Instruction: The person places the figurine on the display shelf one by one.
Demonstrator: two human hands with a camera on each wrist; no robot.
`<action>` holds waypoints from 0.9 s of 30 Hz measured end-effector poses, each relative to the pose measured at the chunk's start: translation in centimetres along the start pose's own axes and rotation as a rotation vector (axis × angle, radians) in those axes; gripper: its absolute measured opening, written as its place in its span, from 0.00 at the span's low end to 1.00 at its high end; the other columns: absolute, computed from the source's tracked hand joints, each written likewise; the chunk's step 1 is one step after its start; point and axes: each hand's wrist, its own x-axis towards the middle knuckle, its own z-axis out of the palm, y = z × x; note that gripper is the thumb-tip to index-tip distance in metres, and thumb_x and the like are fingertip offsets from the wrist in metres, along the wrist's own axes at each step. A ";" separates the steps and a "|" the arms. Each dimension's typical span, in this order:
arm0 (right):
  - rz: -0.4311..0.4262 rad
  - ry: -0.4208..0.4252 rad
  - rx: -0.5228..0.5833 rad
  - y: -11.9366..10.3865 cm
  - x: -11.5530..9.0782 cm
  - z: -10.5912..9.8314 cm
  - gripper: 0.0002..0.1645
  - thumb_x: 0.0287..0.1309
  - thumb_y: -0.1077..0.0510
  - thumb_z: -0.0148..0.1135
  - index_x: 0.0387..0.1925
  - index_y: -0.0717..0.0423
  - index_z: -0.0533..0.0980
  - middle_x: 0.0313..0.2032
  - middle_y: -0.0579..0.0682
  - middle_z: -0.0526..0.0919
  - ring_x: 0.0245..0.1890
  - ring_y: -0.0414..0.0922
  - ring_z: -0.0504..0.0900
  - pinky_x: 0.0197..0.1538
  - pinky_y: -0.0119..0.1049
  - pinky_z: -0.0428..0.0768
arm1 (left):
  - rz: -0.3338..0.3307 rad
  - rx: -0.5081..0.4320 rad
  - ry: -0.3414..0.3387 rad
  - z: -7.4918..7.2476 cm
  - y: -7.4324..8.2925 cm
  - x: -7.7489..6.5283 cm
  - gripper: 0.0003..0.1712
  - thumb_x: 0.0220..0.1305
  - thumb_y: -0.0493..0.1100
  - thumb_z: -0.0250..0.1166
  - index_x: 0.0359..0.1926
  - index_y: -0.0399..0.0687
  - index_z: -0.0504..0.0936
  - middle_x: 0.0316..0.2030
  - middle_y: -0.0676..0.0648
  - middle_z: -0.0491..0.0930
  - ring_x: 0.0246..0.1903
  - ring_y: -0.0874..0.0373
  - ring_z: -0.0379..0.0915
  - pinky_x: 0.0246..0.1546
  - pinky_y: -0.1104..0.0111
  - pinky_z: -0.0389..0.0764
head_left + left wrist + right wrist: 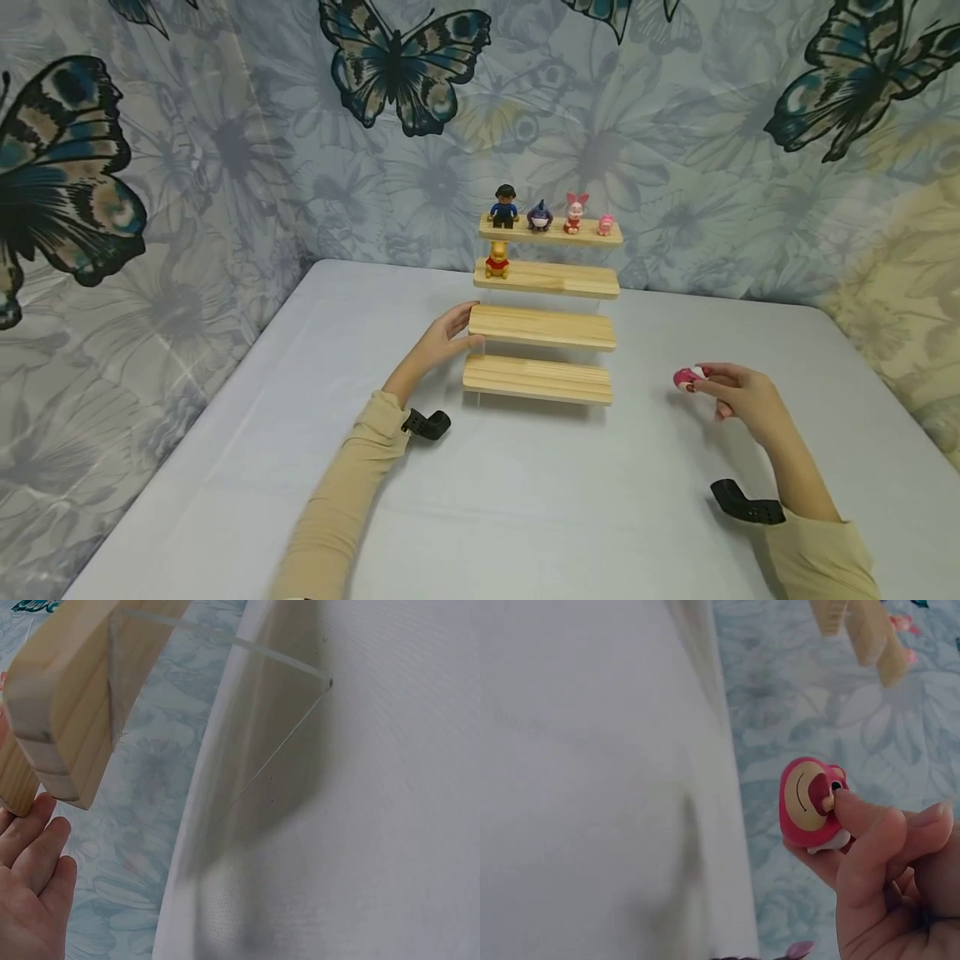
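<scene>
In the head view, my right hand (746, 400) holds a pink bear figurine (686, 379) above the table, right of a tiered wooden display stand. The right wrist view shows the figurine's rounded pink head (804, 799) with a beige muzzle and dark red nose, pinched between thumb and fingers. My left hand (446, 333) touches the left end of the second-lowest shelf (543, 327), thumb toward the front and fingers toward the back. Nearly straight fingers (37, 847) meet the wood in the left wrist view, where the thumb is hidden.
On the top shelf (551, 233) stand several figurines, among them a dark-haired one in blue (504, 207) and a blue-purple donkey (539, 217). A yellow bear in red (497, 260) stands on the shelf below. Clear supports join the shelves. Butterfly-patterned cloth (442, 183) hangs behind the white table (487, 508).
</scene>
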 end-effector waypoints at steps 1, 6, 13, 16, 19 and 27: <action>0.001 -0.006 0.021 -0.2 -0.1 0.0 0.35 0.58 0.50 0.58 0.56 0.75 0.63 0.31 0.37 0.76 0.14 0.39 0.71 0.20 0.31 0.77 | -0.002 0.004 -0.003 0.0 0.0 0.1 0.35 0.60 0.31 0.58 0.64 0.25 0.50 0.62 0.31 0.53 0.62 0.44 0.49 0.61 0.66 0.53; -0.006 -0.011 0.085 -1.2 -0.4 -0.1 0.32 0.59 0.54 0.57 0.55 0.74 0.63 0.30 0.31 0.76 0.13 0.39 0.70 0.19 0.31 0.76 | -0.015 0.012 -0.007 0.1 0.0 0.3 0.35 0.61 0.32 0.58 0.64 0.28 0.50 0.62 0.33 0.54 0.62 0.45 0.50 0.61 0.66 0.54; -0.006 0.020 0.042 -2.2 -0.3 0.5 0.35 0.56 0.48 0.60 0.55 0.71 0.65 0.30 0.36 0.77 0.12 0.41 0.70 0.20 0.32 0.76 | -0.013 0.021 -0.013 0.0 0.0 0.4 0.35 0.61 0.32 0.57 0.64 0.27 0.50 0.62 0.32 0.54 0.62 0.45 0.50 0.61 0.65 0.53; -0.015 0.030 -0.010 -2.9 -0.1 0.8 0.35 0.55 0.46 0.59 0.55 0.68 0.66 0.29 0.39 0.77 0.12 0.41 0.71 0.17 0.32 0.73 | -0.010 0.023 -0.015 -0.1 0.0 0.4 0.35 0.61 0.32 0.57 0.64 0.26 0.50 0.62 0.32 0.54 0.62 0.44 0.50 0.62 0.64 0.53; -0.025 0.035 -0.045 -3.7 0.1 1.1 0.35 0.54 0.43 0.59 0.55 0.64 0.67 0.26 0.41 0.77 0.12 0.42 0.70 0.13 0.34 0.67 | -0.017 0.017 -0.005 -0.1 0.1 0.3 0.35 0.61 0.32 0.58 0.64 0.27 0.51 0.62 0.32 0.54 0.62 0.44 0.50 0.61 0.65 0.53; -0.048 0.038 -0.086 -5.8 0.5 1.9 0.35 0.53 0.40 0.59 0.55 0.60 0.68 0.26 0.46 0.77 0.12 0.44 0.69 0.12 0.35 0.64 | -0.023 0.002 0.000 0.1 -0.1 0.0 0.35 0.61 0.32 0.58 0.64 0.28 0.51 0.62 0.33 0.55 0.62 0.45 0.51 0.61 0.69 0.54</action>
